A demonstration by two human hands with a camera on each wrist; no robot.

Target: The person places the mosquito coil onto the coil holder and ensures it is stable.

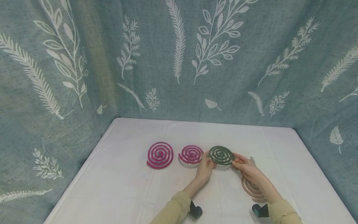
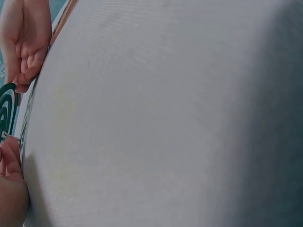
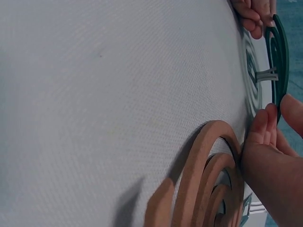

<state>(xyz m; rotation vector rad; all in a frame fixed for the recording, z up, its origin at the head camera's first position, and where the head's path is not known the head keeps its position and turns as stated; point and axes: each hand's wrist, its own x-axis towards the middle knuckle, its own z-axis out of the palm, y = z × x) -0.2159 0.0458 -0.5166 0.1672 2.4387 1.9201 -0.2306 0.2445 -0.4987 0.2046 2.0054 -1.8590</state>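
A dark green mosquito coil [image 1: 221, 155] is held a little above the white table, its shadow under it in the right wrist view. My left hand [image 1: 205, 168] pinches its left edge and my right hand [image 1: 247, 168] its right edge. A small metal stand [image 3: 266, 75] shows at the coil's underside. Just left of my left hand, a magenta coil [image 1: 191, 154] sits slightly raised, a bit of metal showing below it. A second magenta coil [image 1: 159, 155] is farther left. Beneath my right forearm is a brown coil [image 3: 187, 189], partly hidden in the head view.
A white cloth covers the table [image 1: 117, 186]. Blue-green curtains [image 1: 167, 93] with white leaf prints hang behind it and at both sides. Dark wrist devices [image 1: 196, 212] show at both sleeves. Another small metal piece [image 3: 255, 208] lies by the brown coil.
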